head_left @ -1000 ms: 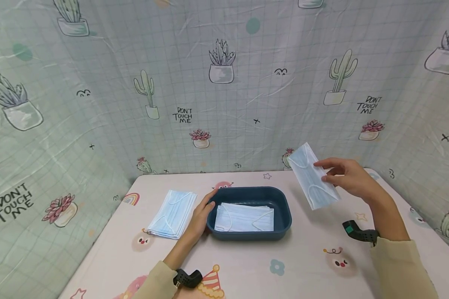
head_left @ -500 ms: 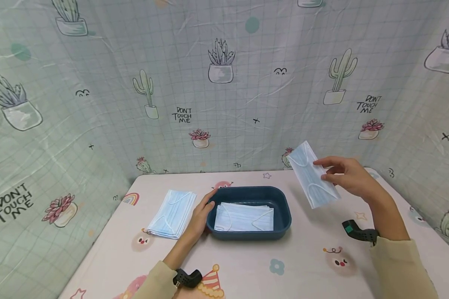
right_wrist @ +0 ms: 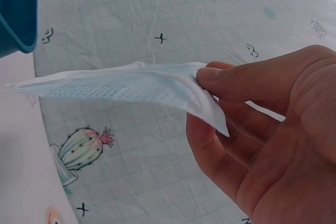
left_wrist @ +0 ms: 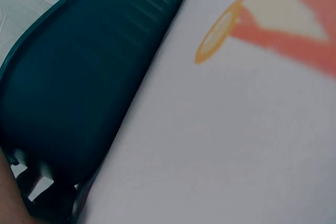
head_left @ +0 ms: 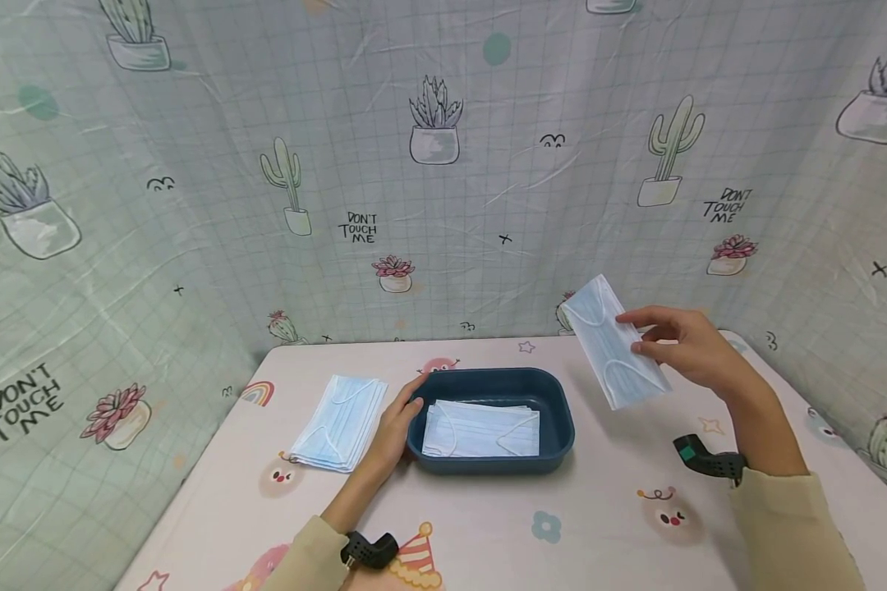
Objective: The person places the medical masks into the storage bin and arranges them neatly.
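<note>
In the head view, a dark blue plastic bin (head_left: pixel 488 465) stands mid-table with light blue face masks (head_left: pixel 480 431) lying flat inside. My left hand (head_left: pixel 393 427) holds the bin's left side, thumb at the rim; its other fingers are partly hidden. To the right, my right hand (head_left: pixel 683 345) pinches a face mask (head_left: pixel 613 345) by its edge above the table, apart from the bin. The right wrist view shows the thumb (right_wrist: pixel 220 80) on top of that mask (right_wrist: pixel 121 85) and fingers below. Left of the bin lies a stack of face masks (head_left: pixel 340 423).
A pale tablecloth (head_left: pixel 503 550) with cartoon prints covers the table. Behind it hangs a grey-green curtain (head_left: pixel 325 107) printed with potted cacti. Each wrist wears a black camera strap (head_left: pixel 710 461).
The mask in my right hand has shifted very slightly up and left, turning a little. My left hand, the bin and the stack hold their places.
</note>
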### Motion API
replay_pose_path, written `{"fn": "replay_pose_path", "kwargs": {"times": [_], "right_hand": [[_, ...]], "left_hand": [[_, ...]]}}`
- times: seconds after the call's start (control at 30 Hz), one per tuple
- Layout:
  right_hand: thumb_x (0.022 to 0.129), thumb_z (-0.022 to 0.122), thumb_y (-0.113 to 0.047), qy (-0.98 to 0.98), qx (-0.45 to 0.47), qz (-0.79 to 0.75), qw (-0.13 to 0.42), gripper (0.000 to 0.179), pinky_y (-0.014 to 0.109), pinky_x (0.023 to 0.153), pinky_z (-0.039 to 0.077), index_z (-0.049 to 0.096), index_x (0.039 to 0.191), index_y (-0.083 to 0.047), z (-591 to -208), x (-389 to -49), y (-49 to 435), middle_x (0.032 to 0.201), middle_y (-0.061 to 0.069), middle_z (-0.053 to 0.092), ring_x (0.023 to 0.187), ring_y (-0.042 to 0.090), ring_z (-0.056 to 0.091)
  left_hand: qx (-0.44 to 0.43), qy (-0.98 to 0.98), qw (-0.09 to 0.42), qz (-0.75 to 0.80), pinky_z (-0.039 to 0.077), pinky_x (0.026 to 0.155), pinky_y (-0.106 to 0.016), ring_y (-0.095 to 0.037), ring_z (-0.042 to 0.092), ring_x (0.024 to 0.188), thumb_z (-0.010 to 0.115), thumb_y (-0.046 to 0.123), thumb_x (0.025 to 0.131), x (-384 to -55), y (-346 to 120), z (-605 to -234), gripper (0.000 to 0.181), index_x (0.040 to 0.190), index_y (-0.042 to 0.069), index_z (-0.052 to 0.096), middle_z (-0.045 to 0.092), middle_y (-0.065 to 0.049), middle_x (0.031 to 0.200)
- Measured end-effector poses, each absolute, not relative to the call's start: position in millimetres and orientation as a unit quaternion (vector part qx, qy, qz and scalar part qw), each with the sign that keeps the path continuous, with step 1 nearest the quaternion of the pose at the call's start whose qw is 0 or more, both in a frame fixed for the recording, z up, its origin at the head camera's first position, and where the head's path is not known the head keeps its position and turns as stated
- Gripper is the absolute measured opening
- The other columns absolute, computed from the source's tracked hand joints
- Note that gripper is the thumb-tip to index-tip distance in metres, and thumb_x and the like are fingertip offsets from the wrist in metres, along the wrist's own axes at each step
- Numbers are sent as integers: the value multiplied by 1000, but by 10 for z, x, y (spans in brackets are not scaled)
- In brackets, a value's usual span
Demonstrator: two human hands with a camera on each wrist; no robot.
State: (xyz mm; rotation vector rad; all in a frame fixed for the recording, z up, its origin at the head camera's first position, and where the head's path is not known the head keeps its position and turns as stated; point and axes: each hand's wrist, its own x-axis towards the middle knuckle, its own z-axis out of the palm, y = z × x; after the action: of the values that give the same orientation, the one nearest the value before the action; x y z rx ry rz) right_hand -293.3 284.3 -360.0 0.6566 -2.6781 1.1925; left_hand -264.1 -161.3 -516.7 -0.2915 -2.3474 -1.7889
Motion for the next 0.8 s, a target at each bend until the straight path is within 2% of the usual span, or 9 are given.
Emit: {"fn": "replay_pose_path", "kwargs": {"times": [0.13,0.4,0.8], "right_hand": [[100,67,-12,-890,217,395,72,43,22,73,57,60,142,-6,-3581,-2922,2820,131,23,62,97,20,62],[98,68,-10,-884,228,401,80,43,24,72,57,62,141,-6,-3587,-2916,2786,129,22,63,93,10,62],[100,67,-12,-887,232,392,80,44,25,72,58,61,143,-8,-3565,-2877,2743,132,22,63,95,14,62]], "left_hand": [[-97,-789,90,-600,16,130,-57,-27,27,159,42,27,110,-2640,-1617,-5163,49,158,24,43,40,2,166],[-105,-786,87,-603,15,130,-58,-29,25,160,40,26,110,-2625,-1623,-5159,50,160,20,41,38,0,167],[-106,-783,89,-607,15,130,-57,-28,26,159,42,26,110,-2633,-1612,-5161,50,159,19,41,39,-1,166]]}}
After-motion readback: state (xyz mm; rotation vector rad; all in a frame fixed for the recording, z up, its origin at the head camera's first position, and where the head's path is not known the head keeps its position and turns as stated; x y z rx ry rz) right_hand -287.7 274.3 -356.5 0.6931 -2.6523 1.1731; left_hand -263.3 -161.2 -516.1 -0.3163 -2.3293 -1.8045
